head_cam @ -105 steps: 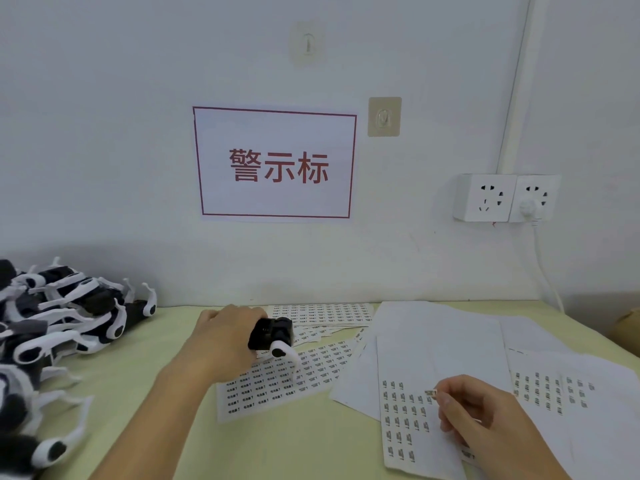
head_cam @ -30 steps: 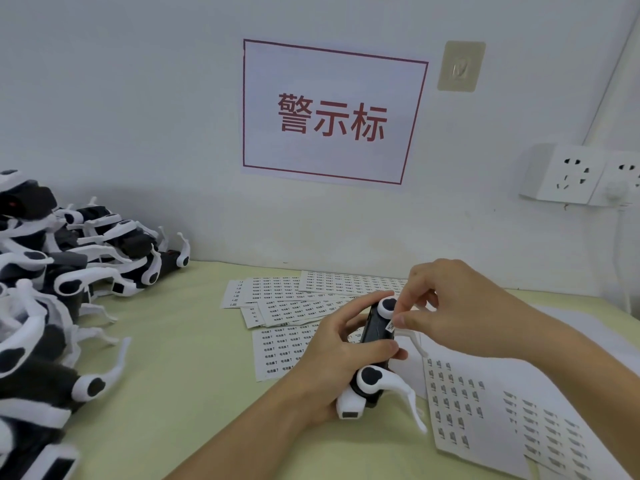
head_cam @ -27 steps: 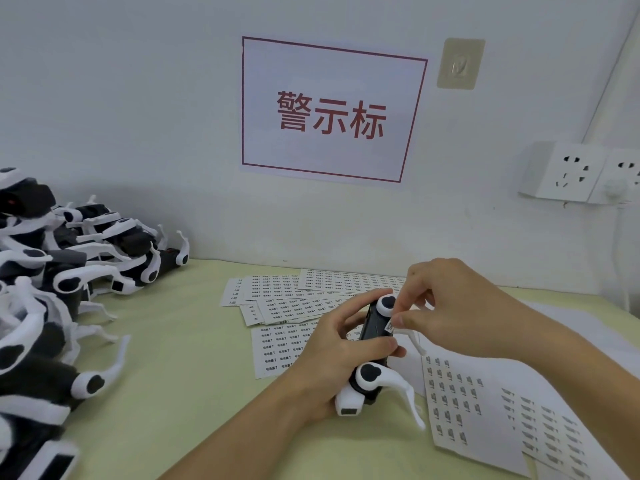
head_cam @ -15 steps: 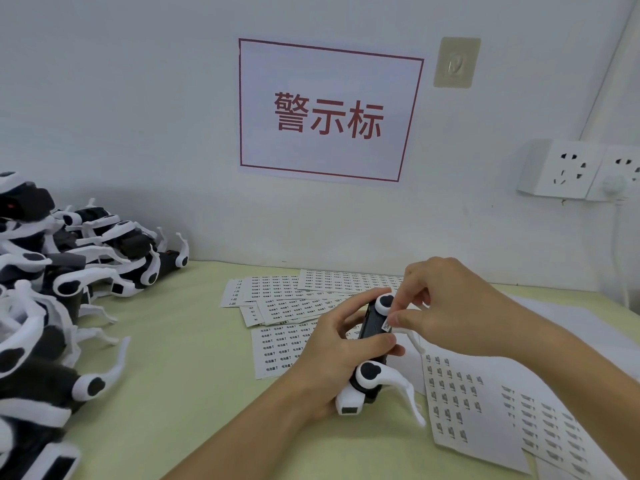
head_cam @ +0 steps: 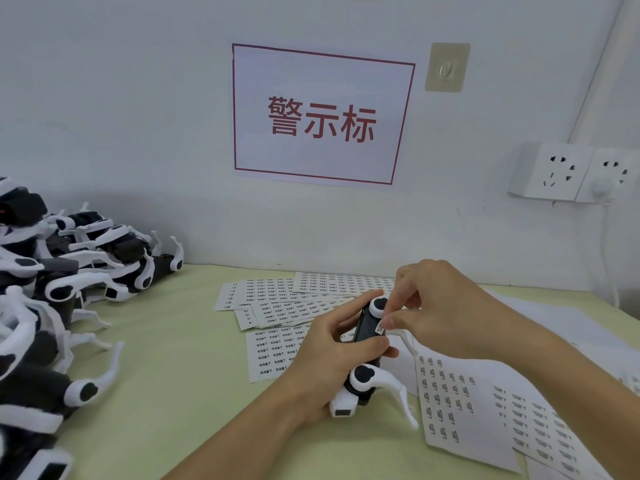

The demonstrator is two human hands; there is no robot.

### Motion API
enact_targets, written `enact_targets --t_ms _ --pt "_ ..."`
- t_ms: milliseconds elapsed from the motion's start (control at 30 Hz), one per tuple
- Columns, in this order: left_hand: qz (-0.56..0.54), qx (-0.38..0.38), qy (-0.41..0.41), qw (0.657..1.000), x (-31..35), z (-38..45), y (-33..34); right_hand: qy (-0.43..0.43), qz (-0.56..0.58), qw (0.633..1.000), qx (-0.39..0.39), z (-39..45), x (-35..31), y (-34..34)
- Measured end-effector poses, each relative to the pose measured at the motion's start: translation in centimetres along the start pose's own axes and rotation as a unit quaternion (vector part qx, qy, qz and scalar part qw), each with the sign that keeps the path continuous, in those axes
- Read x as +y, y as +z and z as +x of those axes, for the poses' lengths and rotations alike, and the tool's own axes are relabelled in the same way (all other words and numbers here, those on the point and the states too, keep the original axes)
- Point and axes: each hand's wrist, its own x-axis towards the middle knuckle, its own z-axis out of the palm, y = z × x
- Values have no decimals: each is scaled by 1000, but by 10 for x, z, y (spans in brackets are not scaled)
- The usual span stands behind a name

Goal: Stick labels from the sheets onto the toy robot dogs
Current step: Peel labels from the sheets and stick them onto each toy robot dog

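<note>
Since half a second ago the right hand (head_cam: 436,317) has kept pinching the label (head_cam: 380,328) against the dog (head_cam: 367,344), gripped by the left hand (head_cam: 332,362). Sheets (head_cam: 460,410) lie beneath; a dog pile (head_cam: 52,306) lies far left.

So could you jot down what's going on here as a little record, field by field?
Left hand: grips a black-and-white plastic toy robot dog above the table
Right hand: presses a small white printed label onto the dog's black body
Sheets: white label sheets spread on the pale green table
Waiting pile: more black-and-white toy dogs heaped at far left
Wall: white sign with red characters
</note>
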Motion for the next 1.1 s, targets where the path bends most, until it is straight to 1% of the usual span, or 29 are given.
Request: enact_targets --t_ms 433,1100 --pt "14 -7 8 1000 -3 1 -1 8 32 999 -17 -1 0 -5" --pt "25 -6 14 1000 -4 2 -1 16 37 999 -26 -2 -1 -6"
